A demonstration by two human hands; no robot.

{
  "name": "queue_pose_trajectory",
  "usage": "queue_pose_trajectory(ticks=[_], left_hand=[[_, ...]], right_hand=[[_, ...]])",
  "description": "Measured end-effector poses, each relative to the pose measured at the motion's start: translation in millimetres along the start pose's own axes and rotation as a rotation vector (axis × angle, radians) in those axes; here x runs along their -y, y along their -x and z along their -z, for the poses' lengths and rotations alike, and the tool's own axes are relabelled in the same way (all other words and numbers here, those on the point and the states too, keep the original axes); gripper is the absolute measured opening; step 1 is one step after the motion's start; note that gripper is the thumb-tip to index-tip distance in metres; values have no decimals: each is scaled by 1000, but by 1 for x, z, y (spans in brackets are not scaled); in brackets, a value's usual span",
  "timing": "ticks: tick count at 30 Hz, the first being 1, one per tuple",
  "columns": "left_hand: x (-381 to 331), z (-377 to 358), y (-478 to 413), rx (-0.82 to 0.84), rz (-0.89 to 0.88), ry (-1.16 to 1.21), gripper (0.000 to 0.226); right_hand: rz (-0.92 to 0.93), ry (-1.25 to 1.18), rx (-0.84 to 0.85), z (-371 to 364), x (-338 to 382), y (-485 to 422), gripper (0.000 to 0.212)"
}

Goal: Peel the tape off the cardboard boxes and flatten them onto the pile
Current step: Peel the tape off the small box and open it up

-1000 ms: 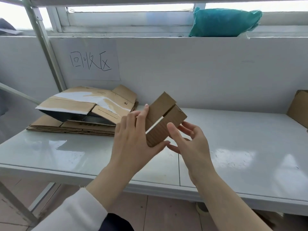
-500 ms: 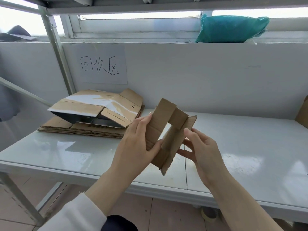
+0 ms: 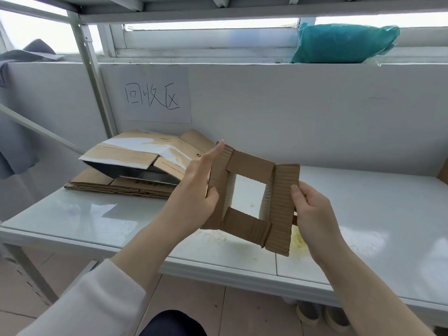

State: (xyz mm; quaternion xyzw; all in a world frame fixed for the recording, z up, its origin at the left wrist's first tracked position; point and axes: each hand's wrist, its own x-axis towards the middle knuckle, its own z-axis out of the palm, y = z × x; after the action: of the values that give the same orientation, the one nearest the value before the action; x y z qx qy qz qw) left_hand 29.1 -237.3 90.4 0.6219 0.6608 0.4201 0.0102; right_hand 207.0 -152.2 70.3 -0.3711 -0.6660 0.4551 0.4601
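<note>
— What is changing near the pile (image 3: 97, 184) of flattened cardboard?

— The pile itself is lying as before, at the back left of the white shelf (image 3: 363, 214). To the right of the pile, and nearer the person, the small box (image 3: 249, 163) is being held in the air. A second ago it was being squeezed into a narrow slant. Now it is being spread into a square tube, and the shelf is showing through it.

— So both ends are standing open?

— Yes, the flaps are sticking outward, and I am seeing no tape on it. I am judging the peeling done for this box and the flattening still ahead, since it is not yet lying on the pile.

— How are the hands holding it?

— The left hand (image 3: 194, 190), on the pile's side, is lying flat-fingered along the box's wall, clasping nothing. The right hand (image 3: 312, 209), on the side away from the pile, is pinching a flap, with its thumb (image 3: 296, 191) in front.
</note>
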Motion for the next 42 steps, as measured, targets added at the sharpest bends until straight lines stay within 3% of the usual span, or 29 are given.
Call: queue_pose_trajectory(ticks=[4,6,9,12,14,16,20,24,26,32,36,42], left_hand=[[0,8,-16,-48,-111,-571,78],[-4,13,-24,-33,-232,-731,83],[-9,18,-36,79,-343,-875,74],[-12,20,-39,36,-406,-768,41],[-14,24,-37,-13,-345,-716,49],[-11,25,-37,9,-248,-757,43],[-3,26,-38,-56,-152,-695,31],[4,30,-38,-153,-24,-562,28],[6,30,-37,-186,-13,-552,28],[37,34,-18,-309,38,-460,26],[72,22,16,-227,-94,-285,27],[114,29,62,-12,-160,-154,36]], right_hand=[[91,175,14,-5,-2,-4,33],[129,234,48,-6,0,-4,32],[199,311,75,-8,4,-3,29],[246,351,67,-7,2,-7,27],[279,354,81,-5,-2,-7,45],[375,357,149,-5,-7,-4,59],[626,614,251,-8,-18,9,29],[703,901,201,-14,-27,12,48],[711,893,180,-17,-28,10,52],[868,797,29,-12,-35,6,36],[991,800,2,-9,-55,8,39],[1052,696,78,-10,-65,16,5]])
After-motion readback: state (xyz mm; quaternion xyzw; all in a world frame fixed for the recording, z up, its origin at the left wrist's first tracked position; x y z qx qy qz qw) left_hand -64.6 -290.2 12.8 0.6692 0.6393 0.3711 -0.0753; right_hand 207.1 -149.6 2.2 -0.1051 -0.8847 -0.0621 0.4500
